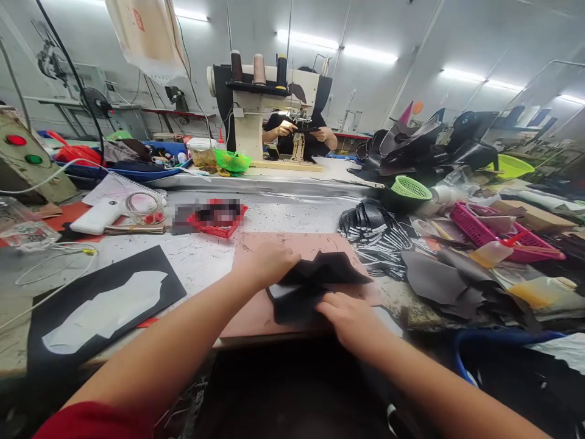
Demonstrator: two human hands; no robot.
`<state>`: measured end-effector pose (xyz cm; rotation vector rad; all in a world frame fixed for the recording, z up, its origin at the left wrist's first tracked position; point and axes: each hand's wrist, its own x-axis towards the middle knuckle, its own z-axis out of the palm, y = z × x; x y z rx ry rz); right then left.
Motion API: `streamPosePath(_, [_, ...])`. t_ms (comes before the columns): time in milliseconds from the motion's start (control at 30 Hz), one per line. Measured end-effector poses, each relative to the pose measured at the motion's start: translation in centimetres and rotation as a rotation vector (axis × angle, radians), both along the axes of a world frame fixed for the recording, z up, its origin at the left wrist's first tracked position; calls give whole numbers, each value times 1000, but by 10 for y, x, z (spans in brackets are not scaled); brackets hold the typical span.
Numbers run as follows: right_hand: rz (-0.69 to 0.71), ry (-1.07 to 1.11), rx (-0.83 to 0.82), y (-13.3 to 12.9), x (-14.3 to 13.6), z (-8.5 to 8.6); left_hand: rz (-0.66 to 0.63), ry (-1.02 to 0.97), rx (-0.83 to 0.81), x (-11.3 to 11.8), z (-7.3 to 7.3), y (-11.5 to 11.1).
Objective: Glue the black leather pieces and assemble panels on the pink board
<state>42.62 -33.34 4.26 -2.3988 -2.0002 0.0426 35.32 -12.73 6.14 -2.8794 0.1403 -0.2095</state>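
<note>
Grips black material (338, 269) with the left hand (275, 262) at its far side and the right hand (350, 314) nearer, over a pink board (251, 316) on the counter (287, 213).

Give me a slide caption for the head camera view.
Left hand and right hand hold thin black sheet material over a flat pink board.

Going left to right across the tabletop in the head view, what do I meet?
White pattern piece → red basket → left hand → black material between the hands → right hand → dark grey pieces.
</note>
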Motion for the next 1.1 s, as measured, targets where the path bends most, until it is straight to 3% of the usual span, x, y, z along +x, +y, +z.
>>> streamPosePath(167, [-320,272,103,-70,39,47,-128,-44,7,-26,-31,-15])
streamPosePath(300, [-516,645,56,-101,57,76,-52,-30,-50,-11,-29,-16])
streamPosePath(400, [-626,922,21,-106,56,75,55,-11,-108,24,-5,-13])
streamPosePath(533, [-482,1238,-270,-97,46,52,95,-109,-130,69,49,-15])
streamPosePath(633, [-426,1333,-257,-88,40,36,61,-289,-134,74,85,-25])
streamPosePath(700, [-420,1274,-236,-84,38,28,27,-322,-136,60,91,-31])
streamPosePath(733, [-405,1216,-243,-82,37,25,1,-311,-121,48,85,-32])
streamPosePath(800, [-354,1103,-268,-78,35,19,-106,-248,-35,20,58,-29])
streamPosePath(900, [-284,1058,-292,-71,35,12,-287,-176,72,-24,-7,-14])
streamPosePath(1000, [-276,1142,-364,-57,36,11,-317,-145,55,-56,-60,0])
streamPosePath(1033, [-270,1165,-396,-52,36,12,-290,-123,35,-63,-68,2])
streamPosePath(1100, [-263,1174,-430,-43,38,14,-186,-63,-41,-71,-69,3])
